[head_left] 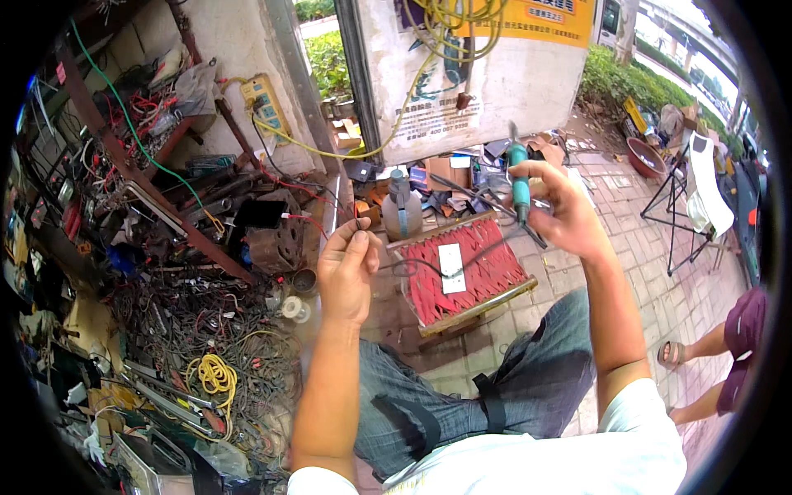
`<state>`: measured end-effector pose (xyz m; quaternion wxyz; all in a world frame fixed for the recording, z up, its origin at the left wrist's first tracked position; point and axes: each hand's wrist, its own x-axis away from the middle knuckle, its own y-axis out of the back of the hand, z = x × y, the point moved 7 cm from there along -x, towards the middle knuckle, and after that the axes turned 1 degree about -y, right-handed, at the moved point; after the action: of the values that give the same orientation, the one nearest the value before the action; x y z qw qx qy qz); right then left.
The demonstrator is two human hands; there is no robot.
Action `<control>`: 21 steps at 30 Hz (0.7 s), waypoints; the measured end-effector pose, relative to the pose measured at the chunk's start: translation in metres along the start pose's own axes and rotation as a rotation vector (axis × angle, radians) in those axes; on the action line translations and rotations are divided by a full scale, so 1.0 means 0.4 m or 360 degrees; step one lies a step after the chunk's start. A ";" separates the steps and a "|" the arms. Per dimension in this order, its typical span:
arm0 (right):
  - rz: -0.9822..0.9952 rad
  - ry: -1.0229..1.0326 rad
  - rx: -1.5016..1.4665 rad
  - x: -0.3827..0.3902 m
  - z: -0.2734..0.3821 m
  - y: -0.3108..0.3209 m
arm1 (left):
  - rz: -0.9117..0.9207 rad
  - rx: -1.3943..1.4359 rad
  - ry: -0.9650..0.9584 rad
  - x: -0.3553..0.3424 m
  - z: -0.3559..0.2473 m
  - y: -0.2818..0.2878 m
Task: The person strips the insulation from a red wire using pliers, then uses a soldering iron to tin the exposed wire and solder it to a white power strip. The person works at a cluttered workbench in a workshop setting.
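My left hand (pixel 346 268) is closed in a pinch at the ends of thin wires (pixel 358 214), red and dark, near a black phone-like device (pixel 261 214) with a red cable plugged in. My right hand (pixel 561 210) grips a teal cylindrical tool handle (pixel 519 177), like a soldering iron, its blurred tip pointing up and a dark cord trailing below. Beneath and between my hands is a low stool (pixel 429 304) woven with red straps, a white rectangular object (pixel 451 268) lying on it. A plastic jug (pixel 403 214) stands just behind the stool.
Tangled cables (pixel 223 322) and metal shelving (pixel 148 165) fill the left. A white board (pixel 503 91) hung with yellow hose stands ahead, with scattered scraps (pixel 462 177) below. A folding chair (pixel 705 186) is right; another person's legs (pixel 709 346) are at the lower right.
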<state>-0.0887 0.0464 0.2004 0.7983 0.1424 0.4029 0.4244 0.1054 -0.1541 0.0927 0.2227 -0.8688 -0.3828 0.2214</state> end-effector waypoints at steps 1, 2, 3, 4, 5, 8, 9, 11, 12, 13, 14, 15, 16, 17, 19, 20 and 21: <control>-0.0054 -0.0053 0.0139 0.008 -0.015 0.016 | 0.0034 -0.0041 -0.0008 0.020 -0.017 -0.007; -0.0103 -0.0107 0.0296 0.018 -0.034 0.036 | 0.0072 -0.0065 -0.0015 0.037 -0.031 -0.017; -0.0233 -0.0116 0.0348 0.031 -0.067 0.068 | 0.0063 -0.0135 -0.0031 0.047 -0.049 -0.019; -0.0361 -0.0124 0.0396 0.049 -0.101 0.097 | 0.0049 -0.0136 -0.0037 0.057 -0.067 -0.019; -0.0472 -0.0151 0.0319 0.065 -0.122 0.118 | 0.0044 -0.0193 -0.0074 0.065 -0.086 -0.017; -0.0589 0.0049 0.0193 0.091 -0.119 0.161 | 0.0026 -0.0330 -0.0147 0.096 -0.166 0.016; -0.0623 0.0055 0.0102 0.101 -0.109 0.158 | -0.0040 -0.0465 -0.0179 0.115 -0.199 0.041; -0.0594 0.0028 -0.0011 0.122 -0.086 0.160 | -0.0263 -0.0683 -0.0200 0.166 -0.259 0.076; -0.0529 0.0007 -0.0031 0.124 -0.079 0.159 | -0.0364 -0.0917 -0.0230 0.190 -0.290 0.119; -0.0475 -0.0089 -0.0028 0.117 -0.093 0.144 | -0.0464 -0.1060 -0.0299 0.211 -0.314 0.159; -0.0483 -0.0213 -0.0063 0.119 -0.126 0.111 | -0.0560 -0.1232 -0.0359 0.238 -0.334 0.196; -0.0482 -0.0271 -0.0112 0.119 -0.156 0.094 | -0.0626 -0.1328 -0.0378 0.254 -0.330 0.247; -0.0484 -0.0329 -0.0157 0.119 -0.188 0.075 | -0.0688 -0.1423 -0.0397 0.267 -0.315 0.304; -0.0562 -0.0268 -0.0298 0.112 -0.196 0.036 | -0.0763 -0.1544 -0.0418 0.288 -0.306 0.352; -0.0555 -0.0162 -0.0478 0.117 -0.231 0.020 | -0.0895 -0.1641 -0.0206 0.305 -0.235 0.438; -0.0606 -0.0068 -0.0670 0.117 -0.242 0.011 | -0.0934 -0.1716 -0.0127 0.310 -0.220 0.466; -0.0863 -0.0180 -0.0952 0.106 -0.222 -0.038 | -0.0983 -0.1855 0.0085 0.317 -0.212 0.492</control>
<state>-0.1345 0.0606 0.1132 0.9083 -0.1845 0.2401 0.2885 0.3411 -0.1951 0.0240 -0.2215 -0.7024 -0.6661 -0.1177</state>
